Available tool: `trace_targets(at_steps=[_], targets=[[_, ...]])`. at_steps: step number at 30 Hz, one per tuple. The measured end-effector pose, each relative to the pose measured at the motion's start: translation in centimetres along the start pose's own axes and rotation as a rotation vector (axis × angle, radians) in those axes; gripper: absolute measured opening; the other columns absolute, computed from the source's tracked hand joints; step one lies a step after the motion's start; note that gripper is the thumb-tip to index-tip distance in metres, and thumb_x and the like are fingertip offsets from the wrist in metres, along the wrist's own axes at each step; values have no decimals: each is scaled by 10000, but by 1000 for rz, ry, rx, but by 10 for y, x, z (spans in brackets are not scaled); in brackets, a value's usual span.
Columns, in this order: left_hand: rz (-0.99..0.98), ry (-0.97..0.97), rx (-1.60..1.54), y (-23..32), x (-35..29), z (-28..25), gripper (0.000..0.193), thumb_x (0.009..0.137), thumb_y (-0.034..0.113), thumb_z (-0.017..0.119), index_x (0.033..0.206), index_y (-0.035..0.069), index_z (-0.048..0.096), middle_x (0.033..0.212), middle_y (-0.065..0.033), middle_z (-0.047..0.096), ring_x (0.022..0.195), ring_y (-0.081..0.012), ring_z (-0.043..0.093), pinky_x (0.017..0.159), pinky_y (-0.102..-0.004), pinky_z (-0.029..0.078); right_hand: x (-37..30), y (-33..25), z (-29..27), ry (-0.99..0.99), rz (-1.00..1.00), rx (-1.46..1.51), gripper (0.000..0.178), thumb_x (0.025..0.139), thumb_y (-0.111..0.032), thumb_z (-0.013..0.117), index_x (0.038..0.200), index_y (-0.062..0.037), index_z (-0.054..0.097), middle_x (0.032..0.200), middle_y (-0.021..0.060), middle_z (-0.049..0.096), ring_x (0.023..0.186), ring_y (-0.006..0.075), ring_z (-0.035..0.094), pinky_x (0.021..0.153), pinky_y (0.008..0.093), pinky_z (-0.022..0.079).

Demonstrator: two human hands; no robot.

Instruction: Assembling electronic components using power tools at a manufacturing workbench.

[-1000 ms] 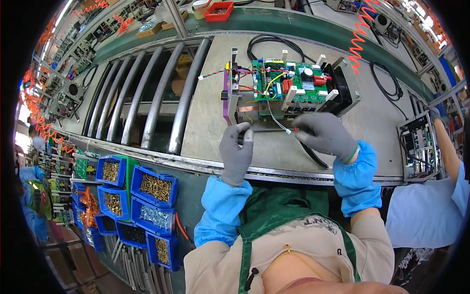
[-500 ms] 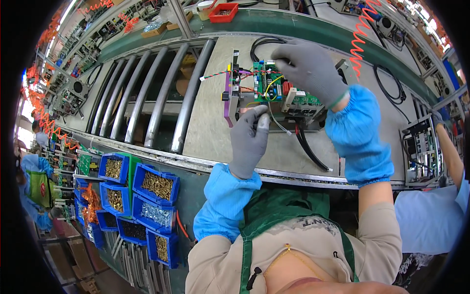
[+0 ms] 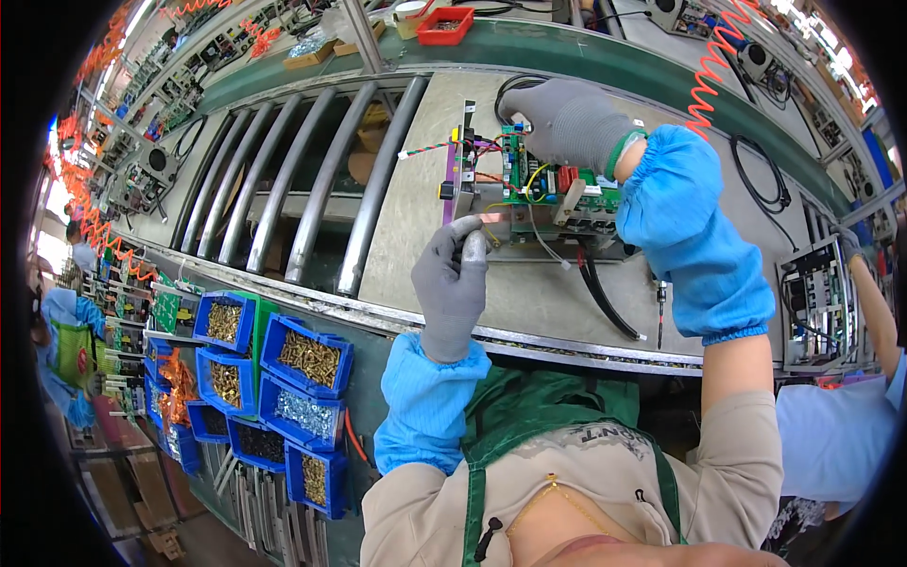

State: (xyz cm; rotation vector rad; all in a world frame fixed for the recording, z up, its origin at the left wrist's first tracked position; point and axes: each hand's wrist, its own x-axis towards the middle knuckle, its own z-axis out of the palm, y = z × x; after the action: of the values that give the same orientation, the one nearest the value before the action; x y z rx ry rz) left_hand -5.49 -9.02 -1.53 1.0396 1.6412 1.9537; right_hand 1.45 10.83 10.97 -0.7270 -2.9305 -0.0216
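Note:
An electronics unit stands on the metal worktop, with a green circuit board (image 3: 515, 170), a purple-edged upright panel (image 3: 453, 175) at its left and several coloured wires. My right hand (image 3: 572, 123), in a grey glove, reaches over the board's far part with curled fingers; its fingertips are partly hidden. At the unit's near left corner is my left hand (image 3: 449, 288), also gloved, its thumb and fingers drawn together beside the panel's lower end. Whatever either hand grips is hidden. A yellow wire (image 3: 534, 180) loops over the board, and a thick black cable (image 3: 605, 298) trails toward me.
Metal rollers (image 3: 316, 189) lie left of the worktop (image 3: 406, 236). Blue bins (image 3: 307, 359) of screws and small parts stand at the near left. A slim tool (image 3: 661, 312) is by my right sleeve. An orange coiled hose (image 3: 704, 90) hangs at the right, where another person's arm (image 3: 874, 302) shows.
My right hand has shifted left and slightly down over the board. My left hand has moved left, toward the panel's lower end. The slim tool by my right sleeve now shows more fully.

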Motion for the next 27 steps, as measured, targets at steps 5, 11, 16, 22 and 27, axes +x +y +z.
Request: trace_targets(at_steps=[5,11,16,22,27], targets=[[2,-1,23,7,2,0,213,926,108,566,1100,-9,607,802,-38,607,649,-51,507,581,-192,424,5,-5,-14,-38,-28,90,337,749,-136,614,1082,-119,659,926,141,675,904,291,647,766,380,519],[-132,-73,-60,-1,-6,7,199,913,93,592,1069,-24,633,839,-34,633,723,-58,561,631,-205,458,8,-14,-21,-256,-30,581,242,741,-130,614,946,-40,705,832,118,669,731,215,638,675,337,512],[-125,-41,-9,0,-1,18,199,920,110,582,1063,-19,634,815,-34,617,678,-59,550,604,-208,456,2,-23,-24,-376,57,602,260,739,-163,628,926,4,695,747,130,651,676,209,625,614,328,497],[-307,-118,-105,11,5,23,234,940,154,546,1071,-25,622,774,-30,590,621,-68,539,576,-218,462,6,-44,-9,-375,-71,-60,275,676,-242,651,851,-44,728,814,202,671,784,344,656,691,390,525],[-260,-131,-125,-1,4,18,241,939,151,547,1086,-29,612,769,-27,589,619,-63,539,573,-218,462,11,-50,-7,-362,-86,-140,276,672,-241,659,842,-32,724,823,198,674,799,342,664,702,406,533]])
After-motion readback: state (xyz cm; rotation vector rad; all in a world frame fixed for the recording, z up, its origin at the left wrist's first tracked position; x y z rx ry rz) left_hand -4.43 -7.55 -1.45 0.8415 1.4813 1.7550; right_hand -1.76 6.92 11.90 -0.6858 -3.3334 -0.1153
